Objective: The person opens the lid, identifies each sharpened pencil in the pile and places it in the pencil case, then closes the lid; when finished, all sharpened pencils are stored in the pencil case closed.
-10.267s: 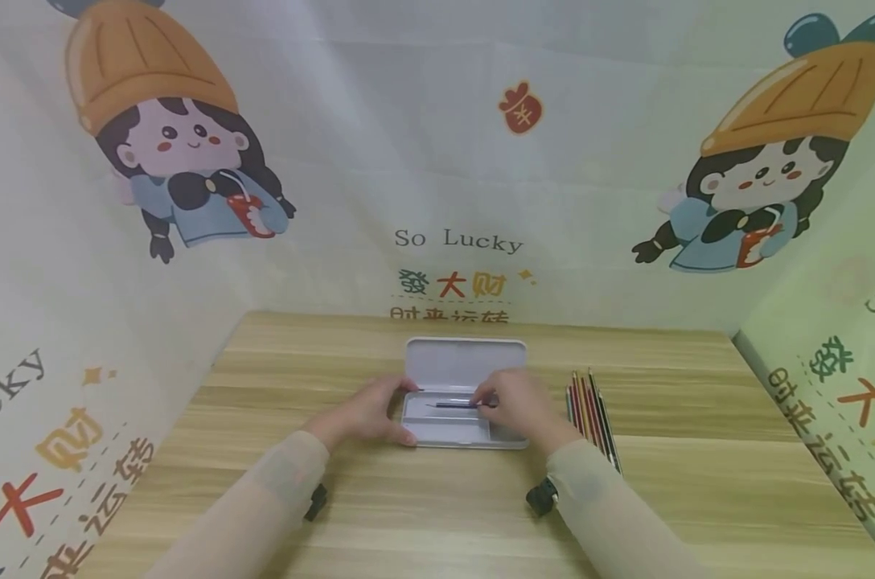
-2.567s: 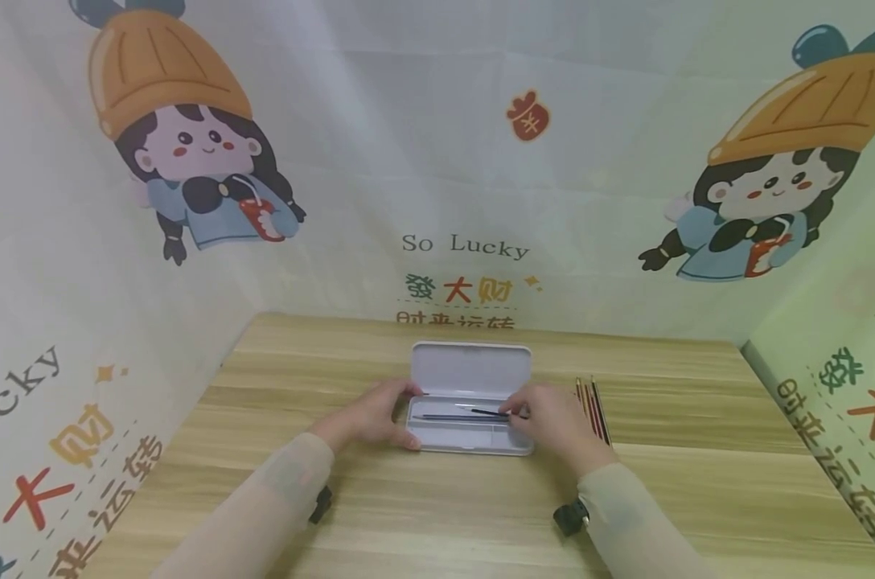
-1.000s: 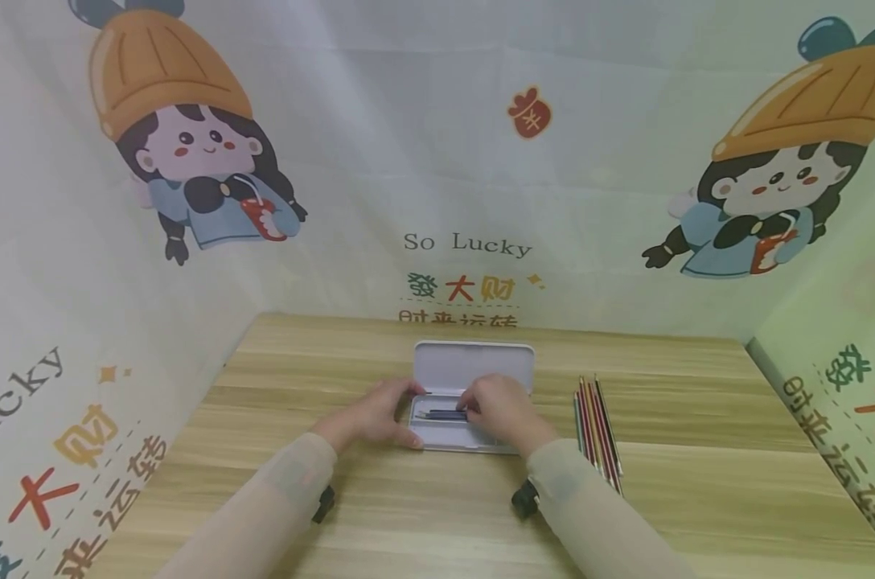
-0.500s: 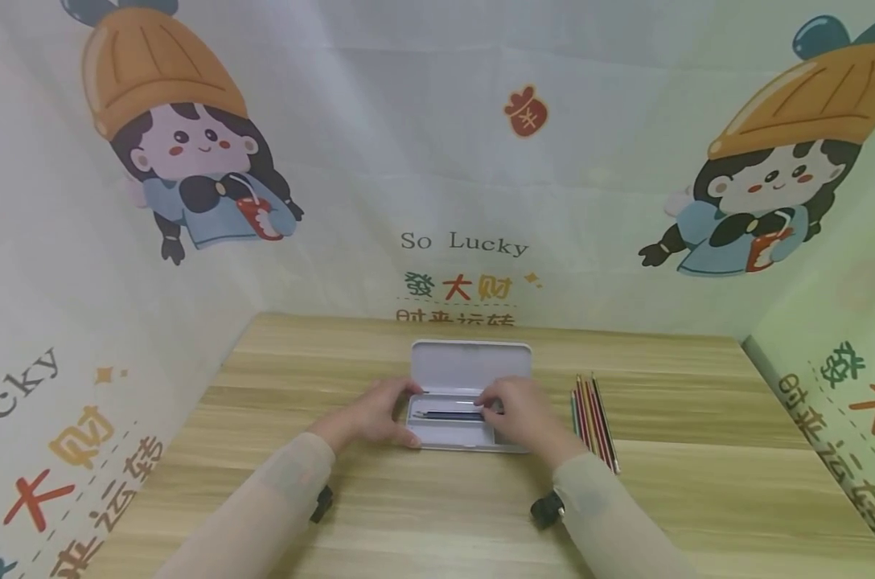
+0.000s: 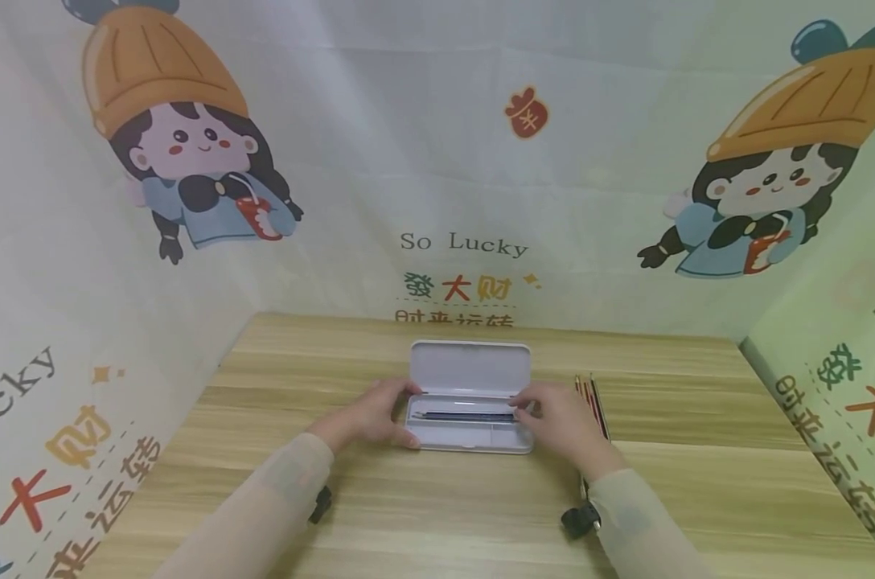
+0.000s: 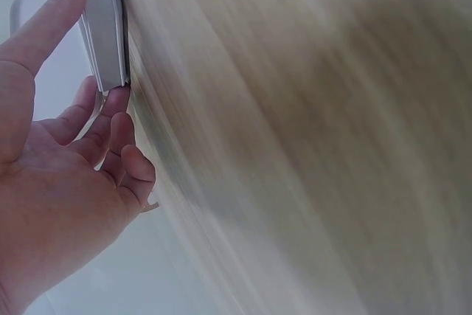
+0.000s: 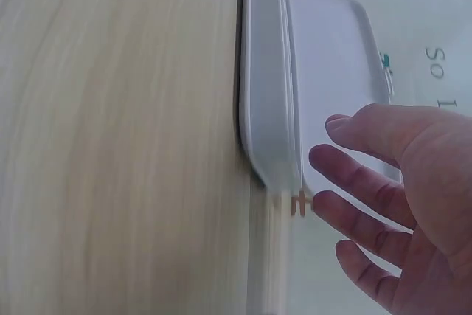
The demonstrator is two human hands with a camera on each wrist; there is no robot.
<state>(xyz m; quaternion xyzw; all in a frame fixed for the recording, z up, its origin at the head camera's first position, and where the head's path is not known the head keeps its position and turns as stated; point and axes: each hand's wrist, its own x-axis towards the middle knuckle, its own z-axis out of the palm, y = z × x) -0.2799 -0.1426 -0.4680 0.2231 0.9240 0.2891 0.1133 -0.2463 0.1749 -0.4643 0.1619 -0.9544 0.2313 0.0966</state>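
An open white pencil case (image 5: 441, 437) lies on the table, its lid (image 5: 470, 367) raised at the back. Dark pencils (image 5: 462, 416) lie lengthwise in its rear compartment; I cannot tell how many. My left hand (image 5: 365, 414) grips the case's left end, thumb at the front corner and fingers at the back. In the left wrist view, the thumb and fingers (image 6: 114, 101) touch the case's side. My right hand (image 5: 564, 418) hovers at the right end, beside the pencils' ends. Its fingers (image 7: 361, 178) are loosely bent, with nothing visible between them.
Several coloured pencils (image 5: 594, 406) lie in a bundle on the wooden table (image 5: 683, 450) to the right, partly hidden by my right hand. A printed cloth (image 5: 459, 185) hangs behind the table and along both sides.
A dark pencil my right hand held over the case 2.6 seconds ago now lies inside. That hand has since moved rightward from the case's middle to its right end. My left hand stays put.
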